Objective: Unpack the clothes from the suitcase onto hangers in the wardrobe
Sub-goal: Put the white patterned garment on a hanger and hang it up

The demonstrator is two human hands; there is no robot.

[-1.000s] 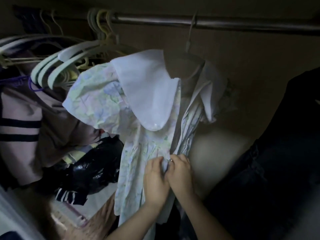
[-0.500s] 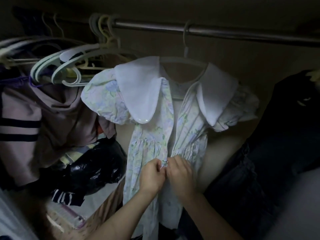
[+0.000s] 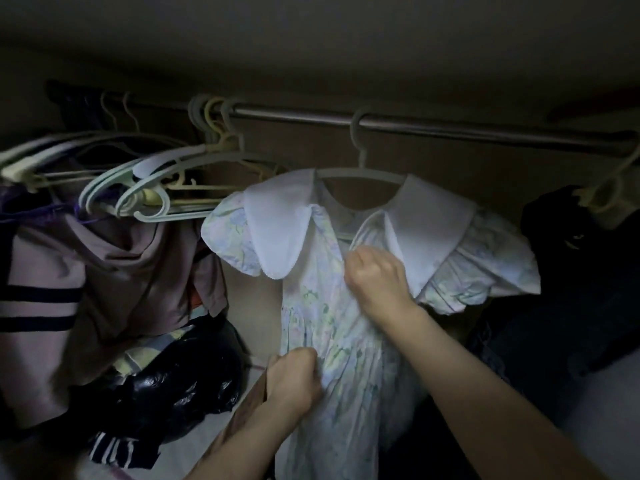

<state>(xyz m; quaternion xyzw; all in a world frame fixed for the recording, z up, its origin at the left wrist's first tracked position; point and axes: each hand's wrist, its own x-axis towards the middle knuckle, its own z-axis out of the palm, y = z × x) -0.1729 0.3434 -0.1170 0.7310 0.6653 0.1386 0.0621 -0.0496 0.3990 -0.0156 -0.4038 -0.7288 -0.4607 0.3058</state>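
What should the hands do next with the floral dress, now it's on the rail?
Probably close the open front just under the collar. The floral dress already hangs on its hanger from the rail. The right hand pinches the placket up near the white collar, where the front gapes, while the left hand holds the fabric lower down, keeping it taut.

We see a floral dress [image 3: 332,306] on a pale hanger [image 3: 360,168] hooked over the rail [image 3: 450,128]. Our right hand [image 3: 375,275] grips its placket below the white collar [image 3: 280,230]; our left hand [image 3: 294,379] pinches the fabric nearer us.
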